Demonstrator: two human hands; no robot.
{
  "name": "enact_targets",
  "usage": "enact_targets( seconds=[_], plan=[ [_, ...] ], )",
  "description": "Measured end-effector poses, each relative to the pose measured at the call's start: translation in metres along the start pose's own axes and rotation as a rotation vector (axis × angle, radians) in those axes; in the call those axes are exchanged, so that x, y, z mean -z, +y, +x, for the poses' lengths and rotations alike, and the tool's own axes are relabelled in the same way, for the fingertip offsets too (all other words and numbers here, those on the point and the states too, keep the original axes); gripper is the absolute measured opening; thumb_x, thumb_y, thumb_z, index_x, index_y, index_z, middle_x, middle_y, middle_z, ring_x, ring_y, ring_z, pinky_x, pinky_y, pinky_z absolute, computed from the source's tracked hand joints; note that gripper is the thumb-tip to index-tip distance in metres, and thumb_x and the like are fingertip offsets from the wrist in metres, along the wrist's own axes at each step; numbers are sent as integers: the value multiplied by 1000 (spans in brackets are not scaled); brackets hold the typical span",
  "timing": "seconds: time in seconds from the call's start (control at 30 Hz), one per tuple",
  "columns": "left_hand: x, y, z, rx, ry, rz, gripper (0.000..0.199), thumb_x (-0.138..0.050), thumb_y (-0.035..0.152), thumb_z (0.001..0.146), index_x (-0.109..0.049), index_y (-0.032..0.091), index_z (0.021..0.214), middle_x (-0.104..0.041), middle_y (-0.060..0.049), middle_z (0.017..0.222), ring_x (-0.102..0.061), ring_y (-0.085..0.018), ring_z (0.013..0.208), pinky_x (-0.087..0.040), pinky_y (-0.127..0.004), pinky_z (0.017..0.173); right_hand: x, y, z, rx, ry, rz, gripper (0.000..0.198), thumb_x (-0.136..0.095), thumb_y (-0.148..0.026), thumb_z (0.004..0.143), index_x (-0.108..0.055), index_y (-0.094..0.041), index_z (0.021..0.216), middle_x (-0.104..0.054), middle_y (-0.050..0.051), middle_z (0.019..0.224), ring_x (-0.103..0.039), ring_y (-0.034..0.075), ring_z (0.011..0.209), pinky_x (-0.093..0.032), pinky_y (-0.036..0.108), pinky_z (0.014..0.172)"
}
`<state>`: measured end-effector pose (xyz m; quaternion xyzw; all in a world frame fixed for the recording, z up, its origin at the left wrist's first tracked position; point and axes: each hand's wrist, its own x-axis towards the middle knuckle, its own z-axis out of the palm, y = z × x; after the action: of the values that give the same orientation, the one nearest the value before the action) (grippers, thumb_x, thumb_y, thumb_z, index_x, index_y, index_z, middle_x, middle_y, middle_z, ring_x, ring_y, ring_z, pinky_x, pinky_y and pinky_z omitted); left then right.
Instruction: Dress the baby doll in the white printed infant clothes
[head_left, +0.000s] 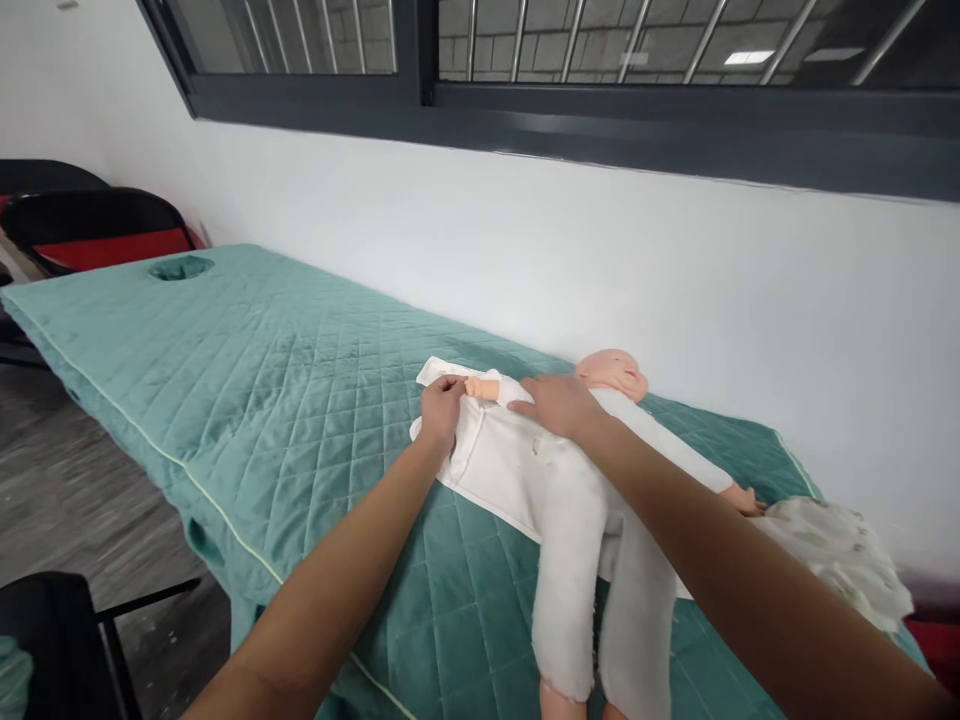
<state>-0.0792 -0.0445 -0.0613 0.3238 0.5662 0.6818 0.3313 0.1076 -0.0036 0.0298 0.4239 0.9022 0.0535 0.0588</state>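
Note:
A baby doll [570, 500] with a white cloth body lies on its back, its head [611, 370] near the wall. Beneath it a white baby garment [495, 450] is spread flat, one sleeve reaching out to the left. My left hand [442, 408] is closed, its fingertips at the doll's small hand [481, 388]; the exact hold is partly hidden. Across the doll's white upper arm rests my right hand [559, 403], thumb on one side and fingers on the other, gripping it. The doll's other arm [690, 450] stretches out to the right.
A green quilted cover [300, 400] lies over the bed, with a face hole [180, 267] at its far left end. Crumpled patterned white cloth [832, 550] lies at the right. Chairs [97, 230] stand beyond the bed; another black chair [52, 640] is at lower left.

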Motion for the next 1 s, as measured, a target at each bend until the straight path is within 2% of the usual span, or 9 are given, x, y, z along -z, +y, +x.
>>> enact_targets(
  seconds=[0.17,0.3,0.47,0.63,0.7,0.83,0.9,1.0],
  plan=[
    [-1,-3,0,-59,29,62,18,-60,34,80,-65,17,80,-70,-3,83,-62,-15,78,-50,-28,75,-3,-5,4,-46,-20,-20,46,-42,-53,99,-65,-17,116,-69,17,111,-66,34,99,-46,42,80],
    [-4,-1,-7,-137,-8,158,17,-60,33,84,-66,18,82,-70,-2,82,-61,-16,78,-48,-28,76,-6,-8,7,-76,-27,-28,46,-44,-52,98,-66,-16,116,-69,19,111,-65,37,102,-47,44,81],
    [-9,1,-16,-397,-218,565,18,-54,31,91,-67,20,84,-70,-3,85,-62,-17,80,-45,-29,76,-10,-10,9,-71,-32,-35,45,-43,-50,98,-65,-14,116,-70,19,109,-66,36,102,-46,46,85],
    [-14,3,-23,-536,-435,779,20,-53,32,94,-68,23,84,-70,-3,89,-62,-18,86,-44,-29,75,-13,-16,14,-85,-14,-30,39,-45,-44,99,-63,-14,117,-69,19,113,-65,34,103,-45,46,88],
    [-14,4,-24,-544,-391,801,23,-50,35,96,-67,23,87,-70,-3,92,-63,-18,87,-44,-28,76,-10,-17,13,-85,5,-27,39,-47,-43,98,-60,-15,121,-68,19,115,-63,34,107,-45,46,90],
    [-9,1,-19,-400,-104,795,28,-45,39,99,-66,21,91,-70,-5,95,-64,-19,90,-46,-30,81,1,-2,-9,-99,96,62,42,-47,-41,98,-52,-18,133,-65,16,125,-57,33,117,-44,44,93],
    [-7,-1,-15,-352,-26,827,26,-46,38,98,-65,20,96,-69,-7,101,-63,-21,96,-47,-33,85,1,13,-31,-178,215,192,42,-44,-38,97,-51,-19,134,-63,16,131,-55,32,121,-44,43,95],
    [-7,-4,-13,-331,5,878,23,-52,37,94,-65,19,99,-67,-11,108,-60,-26,108,-45,-37,93,-15,39,-73,-431,508,391,44,-42,-35,95,-54,-16,132,-59,16,137,-51,32,126,-41,44,103]
  ],
)
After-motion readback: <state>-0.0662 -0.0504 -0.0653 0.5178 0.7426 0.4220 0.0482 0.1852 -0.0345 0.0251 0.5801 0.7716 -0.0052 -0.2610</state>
